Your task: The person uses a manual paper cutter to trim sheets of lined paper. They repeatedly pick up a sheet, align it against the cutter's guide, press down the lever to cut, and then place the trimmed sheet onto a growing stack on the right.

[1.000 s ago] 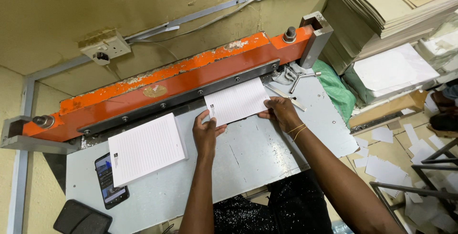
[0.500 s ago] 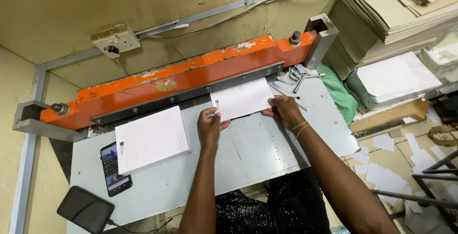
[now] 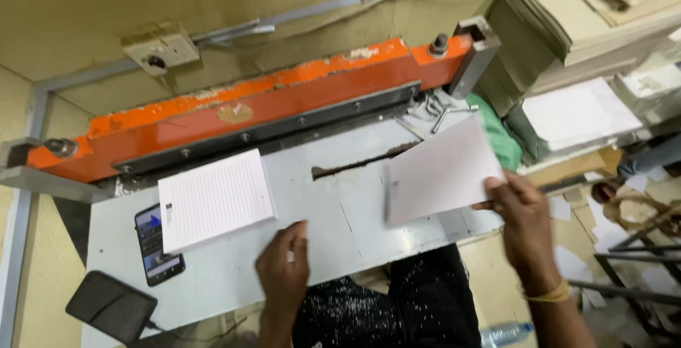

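Trimmed pad of lined sheets (image 3: pixel 440 170) off the cutter and out past the table's right edge

Gripped by its right edge in the right hand (image 3: pixel 521 213), thumb on top and fingers under, tilted and clear of the grey table (image 3: pixel 362 227). Left hand (image 3: pixel 284 266) flat and open near the front edge, holding nothing, probably just steadying, though blur makes that hard to call. Second lined pad (image 3: pixel 213 199) parked toward the left, partly over a phone (image 3: pixel 156 245), below the orange cutter bar (image 3: pixel 248 114). Thin offcut strip (image 3: pixel 362 163) left by the blade line.

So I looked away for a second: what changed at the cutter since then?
The right hand pulled the lined sheets out from under the orange cutter bar and swung them right. The left hand let go and drew back. The lined stack and phone stayed put.
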